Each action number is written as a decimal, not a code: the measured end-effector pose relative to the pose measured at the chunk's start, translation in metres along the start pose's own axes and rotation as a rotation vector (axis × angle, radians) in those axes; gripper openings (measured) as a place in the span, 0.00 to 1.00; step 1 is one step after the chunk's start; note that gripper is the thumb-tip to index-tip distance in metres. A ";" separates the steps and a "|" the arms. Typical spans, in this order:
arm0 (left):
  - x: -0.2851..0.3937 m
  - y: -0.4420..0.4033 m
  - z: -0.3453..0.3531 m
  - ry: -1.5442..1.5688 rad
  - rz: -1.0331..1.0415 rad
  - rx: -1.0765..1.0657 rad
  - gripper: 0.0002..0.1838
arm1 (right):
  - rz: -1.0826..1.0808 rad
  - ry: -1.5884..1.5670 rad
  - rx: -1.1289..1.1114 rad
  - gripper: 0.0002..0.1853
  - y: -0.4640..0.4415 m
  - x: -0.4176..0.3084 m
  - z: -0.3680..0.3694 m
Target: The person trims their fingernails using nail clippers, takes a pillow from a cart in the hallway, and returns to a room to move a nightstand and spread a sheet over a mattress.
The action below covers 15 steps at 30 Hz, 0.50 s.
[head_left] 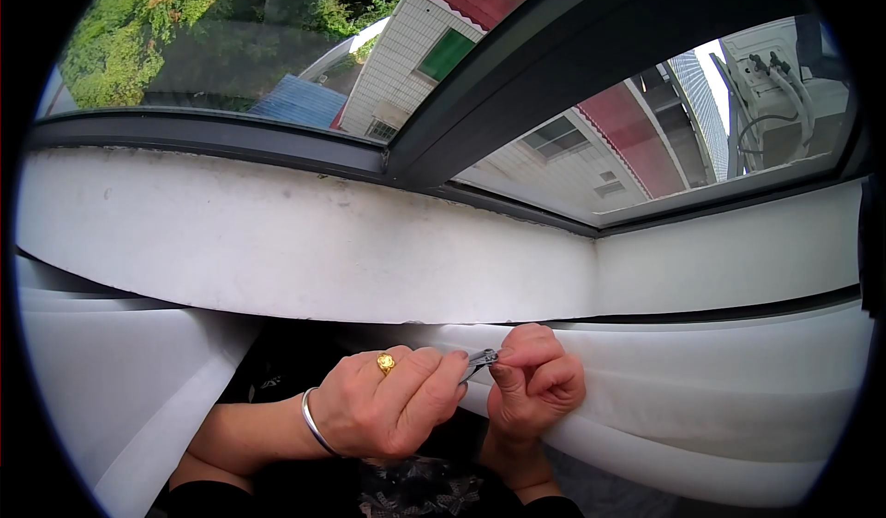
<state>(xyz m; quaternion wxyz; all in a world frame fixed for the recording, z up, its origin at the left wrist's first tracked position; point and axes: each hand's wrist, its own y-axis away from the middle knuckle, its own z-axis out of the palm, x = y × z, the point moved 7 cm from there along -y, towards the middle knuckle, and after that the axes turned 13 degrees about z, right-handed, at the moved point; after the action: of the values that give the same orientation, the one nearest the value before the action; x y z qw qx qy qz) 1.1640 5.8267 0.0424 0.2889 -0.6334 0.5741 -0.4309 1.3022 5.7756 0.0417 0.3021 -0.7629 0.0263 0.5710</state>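
My left hand, with a gold ring and a silver bangle at the wrist, is closed around small metal nail clippers. Their jaw end points right and meets the fingertips of my right hand. That hand is curled, its thumb and forefinger close together at the jaws; I see nothing held in it. Which nail lies at the jaws is too small to tell. Both hands are just in front of the white sill, over sheer white curtain.
A white window sill runs across ahead of my hands. Beyond it stand a dark window frame and glass, with trees, buildings and an outdoor unit outside. More white curtain hangs at the left.
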 end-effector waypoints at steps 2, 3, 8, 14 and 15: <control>0.000 -0.001 0.000 0.006 0.012 -0.001 0.10 | 0.001 -0.009 0.000 0.18 0.000 0.000 0.000; 0.000 -0.001 0.000 0.007 0.013 -0.001 0.10 | 0.003 -0.019 0.000 0.18 -0.001 0.001 0.000; 0.000 0.000 0.002 0.041 0.021 -0.014 0.10 | 0.007 -0.018 -0.006 0.18 -0.001 0.002 -0.002; -0.019 0.000 -0.006 0.402 -0.192 0.110 0.08 | 0.157 -0.161 0.044 0.19 -0.004 0.016 -0.005; -0.029 0.004 -0.006 0.559 -0.354 0.118 0.08 | 0.254 -0.291 0.075 0.19 -0.004 0.025 -0.008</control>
<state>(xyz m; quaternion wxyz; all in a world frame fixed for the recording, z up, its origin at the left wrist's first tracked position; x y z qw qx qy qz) 1.1580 5.8550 0.0358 0.0772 -0.5627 0.4863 -0.6640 1.3191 5.7826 0.0228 0.2565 -0.6510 0.0998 0.7074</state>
